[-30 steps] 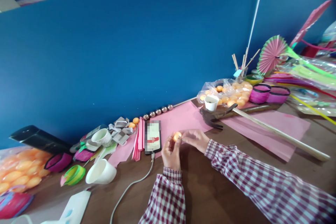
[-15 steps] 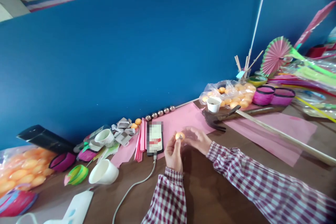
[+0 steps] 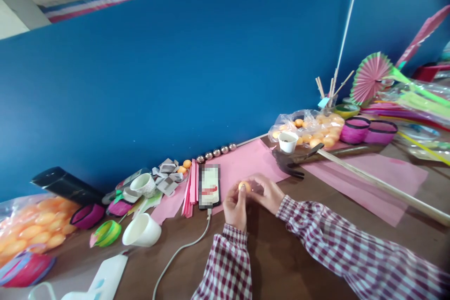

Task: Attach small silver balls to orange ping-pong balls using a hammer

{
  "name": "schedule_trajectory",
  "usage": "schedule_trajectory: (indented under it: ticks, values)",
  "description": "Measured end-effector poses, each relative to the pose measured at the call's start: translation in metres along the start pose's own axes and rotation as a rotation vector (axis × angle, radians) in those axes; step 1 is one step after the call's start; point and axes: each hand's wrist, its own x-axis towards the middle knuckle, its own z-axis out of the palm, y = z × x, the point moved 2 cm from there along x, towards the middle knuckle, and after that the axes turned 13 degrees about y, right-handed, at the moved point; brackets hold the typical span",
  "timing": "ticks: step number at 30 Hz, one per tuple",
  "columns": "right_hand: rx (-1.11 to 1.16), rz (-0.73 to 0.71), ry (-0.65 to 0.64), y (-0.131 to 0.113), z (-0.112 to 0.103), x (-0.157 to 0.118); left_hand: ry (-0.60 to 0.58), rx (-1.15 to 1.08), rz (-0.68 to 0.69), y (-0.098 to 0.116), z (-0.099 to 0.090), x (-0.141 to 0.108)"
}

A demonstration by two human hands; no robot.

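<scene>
A small orange plastic ball [image 3: 245,186] is pinched between the thumb and fingers of my left hand [image 3: 235,208]. My left thumb lies over the near side of the ball and covers part of it. My right hand [image 3: 269,193] is curled in from the right, its fingertips against the ball's far and right side. Whether anything small sits under the right fingertips is hidden. Both hands are above the brown table, just in front of a pink paper sheet [image 3: 242,164]. Left of them lies a phone [image 3: 210,186] with a cable plugged in.
Several metal balls [image 3: 216,153] line the wall. A hammer [image 3: 286,164] and a wooden stick [image 3: 379,185] lie at right, near a white cup [image 3: 288,142] and bagged orange balls [image 3: 325,129]. At left are another white cup [image 3: 142,230], a power strip [image 3: 108,276] and more bagged balls [image 3: 38,225].
My right hand has closed in on the ball, its fingers now against it. My left thumb has shifted up over the ball. The whole view has moved slightly.
</scene>
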Motion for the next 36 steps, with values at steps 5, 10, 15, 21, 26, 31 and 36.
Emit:
schedule_trajectory:
  ticks: [5,10,15,21,26,31,36]
  values:
    - [0.031,0.052,0.009,-0.002,0.0,0.0,-0.055,-0.129,-0.083,0.005,0.003,-0.006]
    - [0.029,0.047,0.025,-0.005,0.0,-0.001,-0.072,-0.136,-0.067,0.003,0.002,-0.005]
    - [-0.024,-0.09,0.002,-0.008,0.0,-0.001,-0.078,-0.103,-0.047,0.002,0.002,-0.003]
    - [-0.125,-0.102,0.086,-0.01,0.001,-0.004,-0.084,-0.158,-0.103,0.008,0.005,-0.01]
    - [-0.168,-0.138,0.02,-0.007,-0.003,0.001,-0.096,-0.211,-0.108,0.012,0.006,-0.009]
    - [-0.407,-0.198,0.107,0.015,-0.024,0.019,0.058,-0.244,-0.073,0.012,-0.001,0.001]
    - [-0.634,-0.32,0.002,0.028,-0.028,0.025,0.163,-0.21,-0.011,0.01,-0.004,0.004]
